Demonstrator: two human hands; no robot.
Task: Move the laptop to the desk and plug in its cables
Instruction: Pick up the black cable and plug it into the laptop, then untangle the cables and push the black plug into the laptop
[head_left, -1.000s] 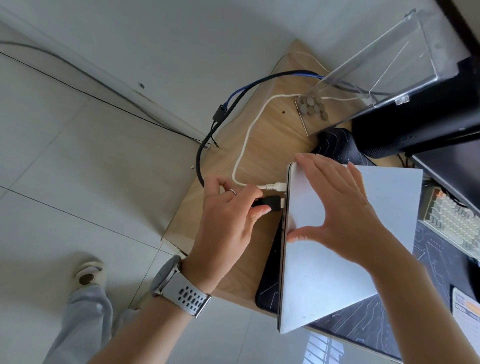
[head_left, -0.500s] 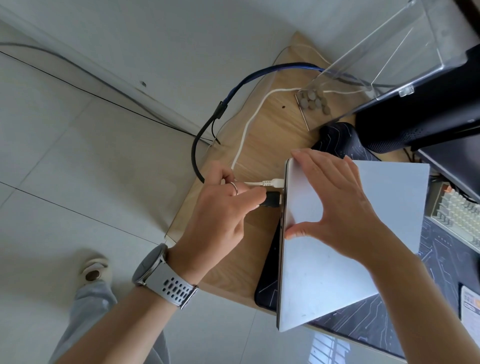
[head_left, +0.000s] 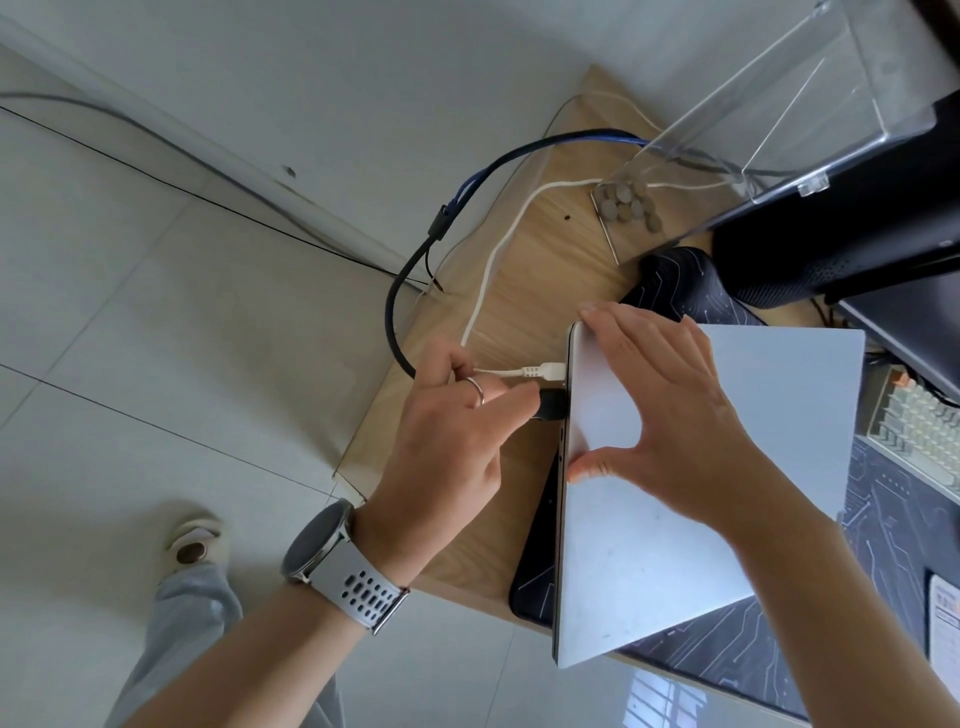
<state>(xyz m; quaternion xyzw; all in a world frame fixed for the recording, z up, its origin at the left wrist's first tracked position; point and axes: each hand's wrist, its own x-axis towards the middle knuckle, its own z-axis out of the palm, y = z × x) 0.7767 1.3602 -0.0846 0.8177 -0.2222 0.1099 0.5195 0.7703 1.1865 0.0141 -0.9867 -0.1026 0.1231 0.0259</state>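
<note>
Cables nearly in, laptop already on the counter

Laptop (head_left: 717, 467) lies shut on the counter (head_left: 524, 291), its left edge toward me, resting partly on the dark mat (head_left: 535, 561) that covers the right side. That part of the job looks done. The white cable (head_left: 493, 260) runs down the wood and its plug (head_left: 543, 371) sits against the laptop's side, seated as far as I can judge, though the port itself is too small to see.

My left hand (head_left: 447, 441) is closed on the black plug (head_left: 551, 405), pinching it between thumb and fingertips, with the plug's tip touching the laptop's edge just below the white one. I cannot tell whether it is fully home or only meeting the port. The thick black cable (head_left: 395, 317) loops from behind my hand off the counter's edge and back toward the wall.

My right hand (head_left: 670, 410) is spread wide and flat on the lid, fingers along the far corner and thumb at the near edge, holding nothing, only bracing the laptop against the push.

What I judge is left: press the black plug straight in until it seats, then let go with both hands. If the plug is tilted it may jam, so the push should stay level with the port.
</note>
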